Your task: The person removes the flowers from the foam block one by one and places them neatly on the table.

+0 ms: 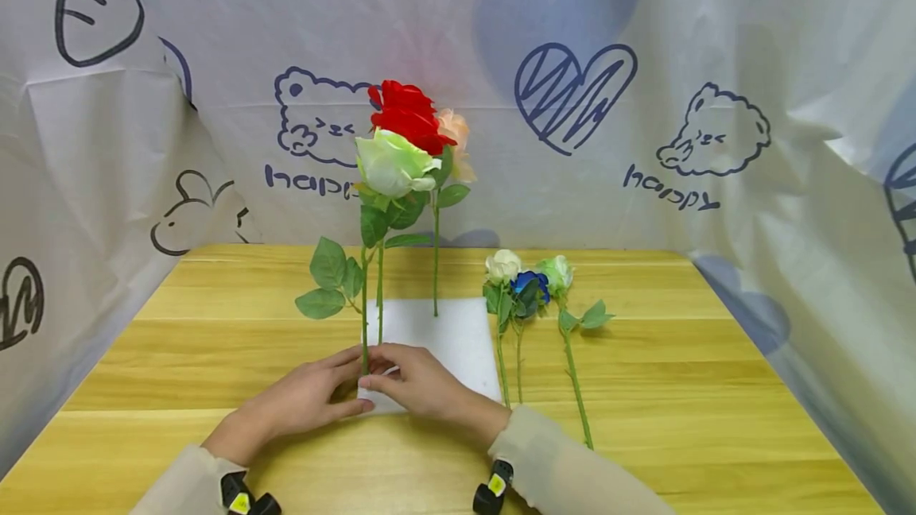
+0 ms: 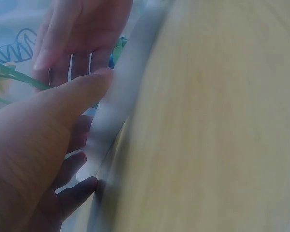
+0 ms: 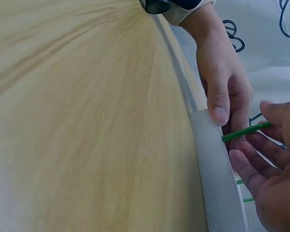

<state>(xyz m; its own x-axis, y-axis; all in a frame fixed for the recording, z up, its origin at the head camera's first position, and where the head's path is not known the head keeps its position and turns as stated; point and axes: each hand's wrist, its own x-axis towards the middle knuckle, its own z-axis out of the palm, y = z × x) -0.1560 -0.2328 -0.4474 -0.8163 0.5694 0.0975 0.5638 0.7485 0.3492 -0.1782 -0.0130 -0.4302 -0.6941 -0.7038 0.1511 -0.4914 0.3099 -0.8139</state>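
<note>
Light green rose (image 1: 393, 165) stands almost upright above the near-left corner of a white foam board (image 1: 458, 356), which lies around the middle of the tabletop (image 1: 665, 356). The right hand (image 1: 429, 384) has its thumb and fingers curved around the lower stem (image 3: 241, 132), with only a small opening between them, and seems to hold it lightly. In the right wrist view the stem's end meets the upper rim of the foam; whether it has already entered, I cannot tell.

The left hand (image 1: 308, 396) is loosely bent, with thumb and fingers well apart, around the same corner of the board. It is close to the stem, but how firmly it presses the foam is not clear.

Red rose (image 1: 411, 118) stands near the board's left edge, and peach rose (image 1: 456, 137) near its far edge. Beyond the right edge, white rose (image 1: 503, 266), blue rose (image 1: 529, 280) and a second green rose (image 1: 556, 272) lie on the tabletop.

I judge that the step in hand is planting this stem. The next move would call for a straight downward push, gripping low so that the stem does not bend, while the left hand steadies the corner.
</note>
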